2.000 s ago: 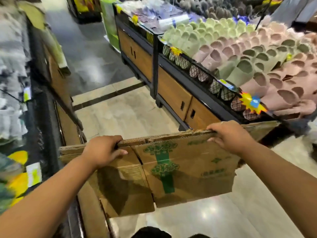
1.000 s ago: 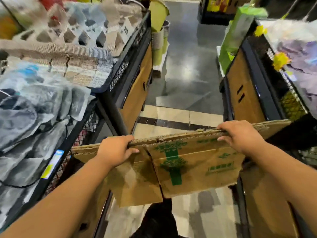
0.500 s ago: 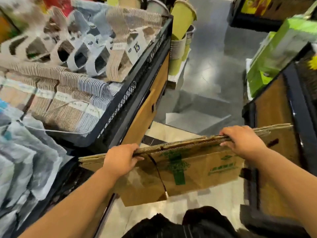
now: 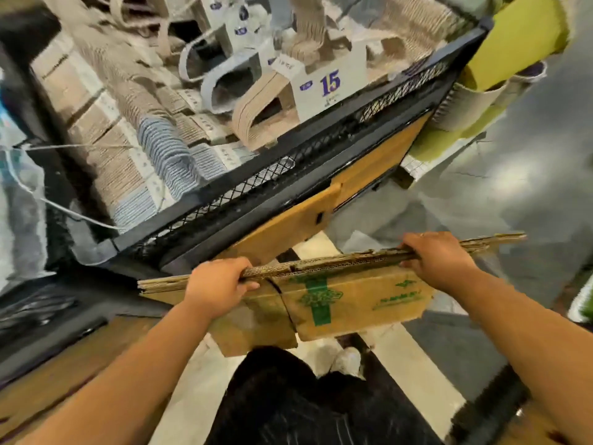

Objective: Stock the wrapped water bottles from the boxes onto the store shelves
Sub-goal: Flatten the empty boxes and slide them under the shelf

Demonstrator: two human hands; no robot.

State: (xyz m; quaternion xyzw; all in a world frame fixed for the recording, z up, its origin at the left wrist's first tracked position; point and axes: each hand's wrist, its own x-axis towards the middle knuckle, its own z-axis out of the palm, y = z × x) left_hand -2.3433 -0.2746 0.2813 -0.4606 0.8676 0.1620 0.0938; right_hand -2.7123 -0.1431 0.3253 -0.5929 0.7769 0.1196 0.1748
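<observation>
Two bare hands were closed over the top edge of a flattened cardboard box point(image 4: 337, 297), held upright in front of the body. The left hand point(image 4: 215, 285) was clamped near the left end, fingers curled over the far side and thumb pressed on the near face. The right hand point(image 4: 441, 260) was clamped the same way near the right end. The cardboard was brown and corrugated, its fluted layers exposed along the ragged top edge; several layers seemed to be stacked, though their number could not be told. A green printed band point(image 4: 317, 298) and green lettering were seen on the near face, and two flaps hung below, split by a dark gap. No wrapped water bottles could be made out in the view.

Beneath the cardboard, dark trousers point(image 4: 298, 399) and one pale shoe point(image 4: 346, 361) were seen above a glossy floor point(image 4: 529, 200) of grey and cream tiles with dark stripes.

To the upper left, a display bin point(image 4: 288, 175) was seen, with a black metal frame, diamond-mesh sides and wood-coloured panels below. It was filled with ribbed woven items in beige and pale blue, some folded flat in rows, some looped upright. One white price card point(image 4: 330, 86) printed with a purple "15" stood among them. At the bin's far end, yellow-green and cream cylindrical baskets point(image 4: 513, 46) were nested together, blurred.
</observation>
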